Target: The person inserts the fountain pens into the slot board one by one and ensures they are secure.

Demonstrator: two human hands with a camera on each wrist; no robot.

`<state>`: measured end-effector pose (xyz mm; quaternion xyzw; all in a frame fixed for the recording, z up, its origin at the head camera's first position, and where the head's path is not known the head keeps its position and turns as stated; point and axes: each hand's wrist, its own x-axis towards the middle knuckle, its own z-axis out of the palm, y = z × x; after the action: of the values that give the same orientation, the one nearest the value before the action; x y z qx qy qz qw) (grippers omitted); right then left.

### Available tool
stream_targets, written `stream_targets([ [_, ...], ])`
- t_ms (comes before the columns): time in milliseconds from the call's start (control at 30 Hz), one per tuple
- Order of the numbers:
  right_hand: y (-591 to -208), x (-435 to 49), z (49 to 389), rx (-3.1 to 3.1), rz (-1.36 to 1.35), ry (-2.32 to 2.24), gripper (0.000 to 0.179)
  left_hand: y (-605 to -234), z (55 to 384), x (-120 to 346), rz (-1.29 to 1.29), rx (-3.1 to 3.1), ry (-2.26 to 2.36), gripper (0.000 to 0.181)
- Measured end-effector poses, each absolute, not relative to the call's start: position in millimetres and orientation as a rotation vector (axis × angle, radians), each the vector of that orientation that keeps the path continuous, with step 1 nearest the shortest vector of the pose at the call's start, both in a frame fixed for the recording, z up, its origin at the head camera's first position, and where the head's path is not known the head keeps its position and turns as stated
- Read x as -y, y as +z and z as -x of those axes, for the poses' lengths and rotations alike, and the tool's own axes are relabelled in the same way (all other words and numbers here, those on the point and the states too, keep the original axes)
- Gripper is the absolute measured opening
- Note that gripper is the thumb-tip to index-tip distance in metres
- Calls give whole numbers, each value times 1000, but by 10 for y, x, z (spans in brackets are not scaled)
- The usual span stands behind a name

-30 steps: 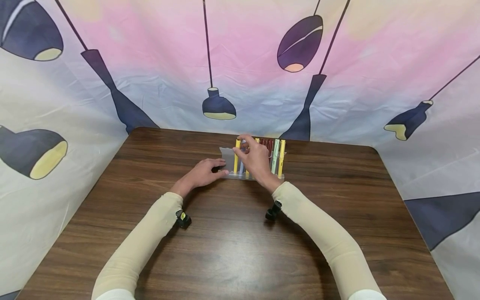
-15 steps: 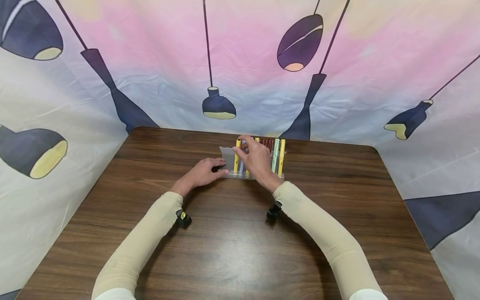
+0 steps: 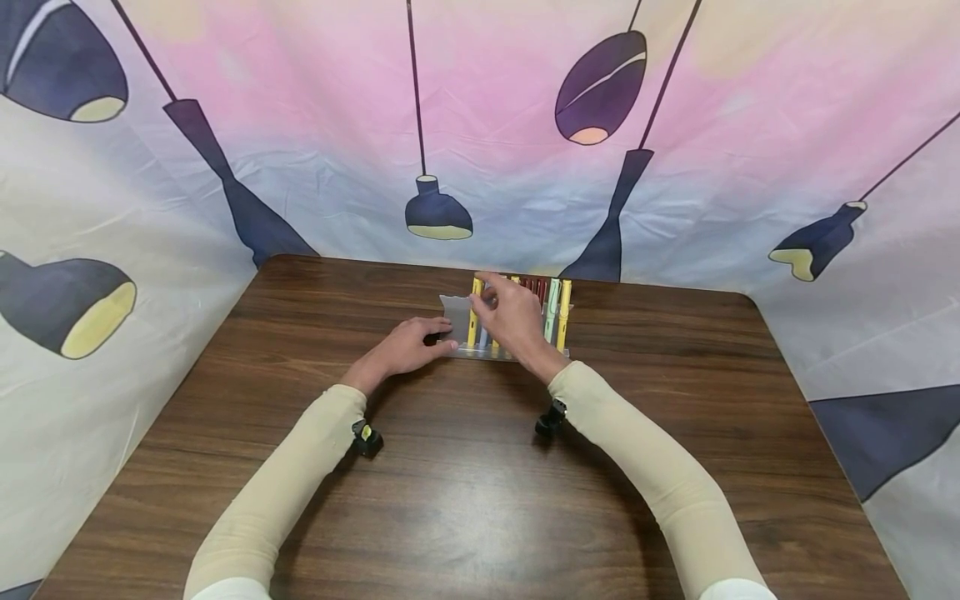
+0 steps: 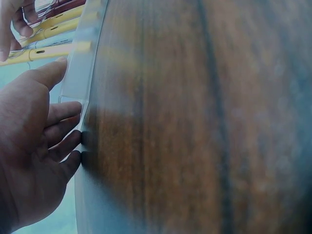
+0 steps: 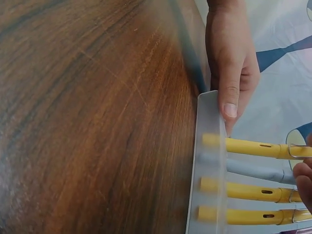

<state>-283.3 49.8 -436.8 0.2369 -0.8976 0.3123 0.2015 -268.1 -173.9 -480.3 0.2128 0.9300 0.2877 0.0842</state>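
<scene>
A clear plastic pen stand [image 3: 455,312] holds a row of upright pens near the far edge of the table. My left hand [image 3: 408,344] grips its left end, thumb at the front, as the right wrist view shows. My right hand [image 3: 514,314] pinches the upper, capped part of the leftmost yellow pen [image 5: 248,146] between thumb and fingers; the pen's lower end sits in the stand's lip [image 5: 207,170]. Beside it stand a pale blue-grey pen [image 5: 258,170] and more yellow pens [image 5: 243,191]. Farther right are dark red pens, a mint green pen [image 3: 551,312] and a yellow pen [image 3: 562,317]. My right hand hides some pens.
The brown wooden table [image 3: 465,500] stretches toward me on both sides of the arms. Behind it hangs a cloth backdrop [image 3: 337,125] printed with lamps, close to the table's far edge. A small black camera sits on each wrist.
Both hands and the stand stay almost in place. My right fingers have shifted very slightly to the right at the top of the leftmost yellow pen.
</scene>
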Motion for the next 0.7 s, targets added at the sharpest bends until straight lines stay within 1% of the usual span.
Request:
stream_targets([
  [700,-4281,-546,2860,2566,-629,804,38,-4833,2735,1725,-658,-2768,836,65],
])
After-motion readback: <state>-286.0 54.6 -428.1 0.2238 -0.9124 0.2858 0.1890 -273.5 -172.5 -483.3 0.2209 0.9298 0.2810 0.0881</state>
